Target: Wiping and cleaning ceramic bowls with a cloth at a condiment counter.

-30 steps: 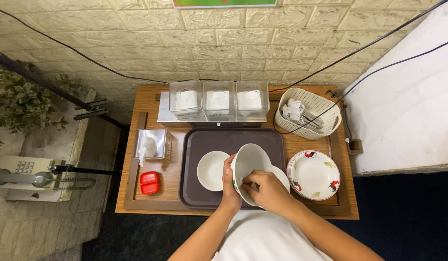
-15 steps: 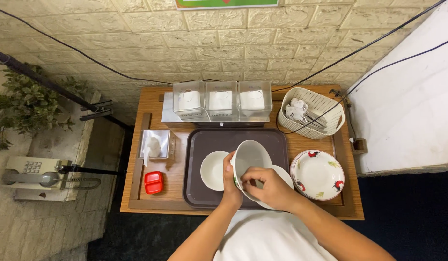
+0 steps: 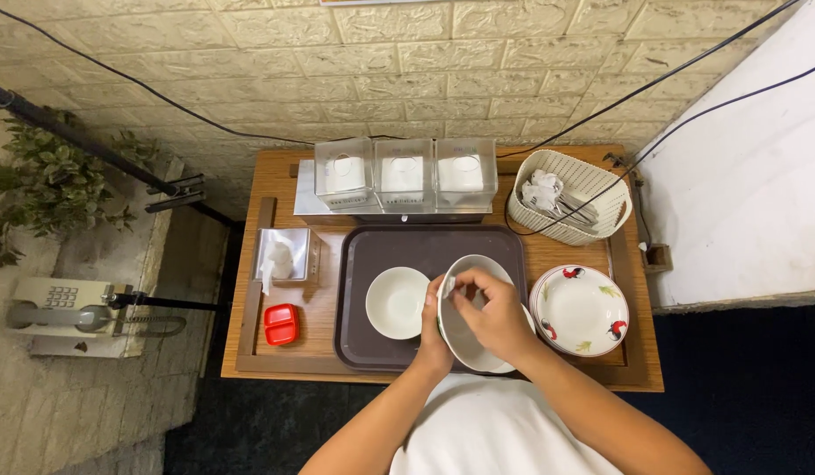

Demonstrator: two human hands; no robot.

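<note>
White bowl (image 3: 467,327) tilted in both hands, over tray's (image 3: 372,251) right edge.

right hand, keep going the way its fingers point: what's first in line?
The right hand points up-left into the tilted white bowl the left hand steadies; its fingertips look already at the inner wall. Beyond that rim lies the small white bowl. Depth is unclear.

wall: you face pale stone-brick wall (image 3: 407,62) crossed by black cables | floor: dark floor (image 3: 750,378) | furniture: wooden desk (image 3: 566,149) against it | left: green plant (image 3: 47,185), beige telephone (image 3: 60,303)
</note>
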